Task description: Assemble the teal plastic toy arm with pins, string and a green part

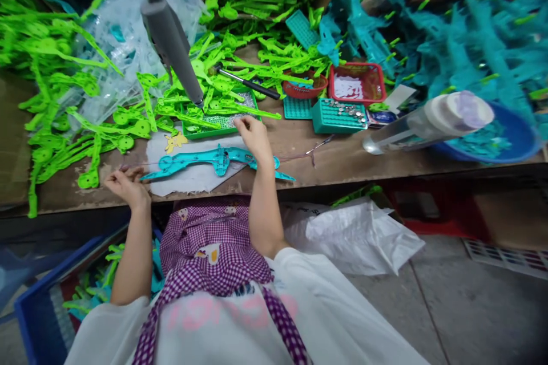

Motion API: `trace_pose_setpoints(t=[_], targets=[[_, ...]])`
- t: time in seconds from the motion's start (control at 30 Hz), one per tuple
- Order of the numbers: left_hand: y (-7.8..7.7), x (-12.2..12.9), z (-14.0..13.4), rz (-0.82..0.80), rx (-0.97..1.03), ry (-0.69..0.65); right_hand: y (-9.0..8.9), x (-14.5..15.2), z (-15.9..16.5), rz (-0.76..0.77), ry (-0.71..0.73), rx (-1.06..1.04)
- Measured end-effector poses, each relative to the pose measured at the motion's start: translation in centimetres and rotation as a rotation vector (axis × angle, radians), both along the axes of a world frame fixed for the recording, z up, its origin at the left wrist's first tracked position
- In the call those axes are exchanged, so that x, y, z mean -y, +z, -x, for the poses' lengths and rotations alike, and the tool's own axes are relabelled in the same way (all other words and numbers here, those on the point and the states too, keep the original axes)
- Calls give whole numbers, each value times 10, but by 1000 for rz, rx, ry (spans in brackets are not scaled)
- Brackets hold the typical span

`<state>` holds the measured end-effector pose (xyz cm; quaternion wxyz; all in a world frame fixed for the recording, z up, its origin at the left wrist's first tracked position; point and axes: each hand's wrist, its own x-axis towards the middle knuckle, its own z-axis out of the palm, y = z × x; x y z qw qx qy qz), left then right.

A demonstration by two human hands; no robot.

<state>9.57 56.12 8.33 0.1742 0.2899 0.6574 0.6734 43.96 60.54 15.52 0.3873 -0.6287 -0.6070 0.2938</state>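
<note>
A turquoise plastic toy bow (pixel 201 161) lies across a light cloth (pixel 188 183) at the bench's front, a hub in its middle. From its left end a thin dark string runs to my left hand (pixel 127 185), whose fingers are pinched on it. My right hand (pixel 256 138) reaches over the bow's right half, fingertips drawn together at the edge of a green tray (pixel 209 136) of small metal pieces; whatever they hold is too small to make out. Beyond the bow's right end, the string trails toward a thin metal tool (pixel 320 145).
A grey power screwdriver (pixel 173 48) hangs above the tray. Bright green parts (pixel 55 45) heap at left and back, turquoise parts (pixel 479 45) at right. Red baskets (pixel 357 81), a turquoise box (pixel 338 117), a clear bottle (pixel 419 125) and a blue basin (pixel 514 142) stand to the right.
</note>
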Motion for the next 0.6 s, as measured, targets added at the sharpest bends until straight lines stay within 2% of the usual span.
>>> trace_pose_setpoints(t=[0.07,0.17,0.3,0.37,0.43,0.6], targets=[[2,0,-2,21,-22,33,-5,12,-23,-55,-4,-41],[5,0,-5,23,5,36,-24,49,-70,-30,-11,2],[6,-1,-8,12,4,47,-51,88,-114,8,85,95],[6,-1,-9,23,-14,59,-54,91,-117,20,45,165],[7,-1,-9,52,-37,75,-51,87,-110,35,33,228],[7,-1,-7,75,-39,97,-34,74,-86,43,209,314]])
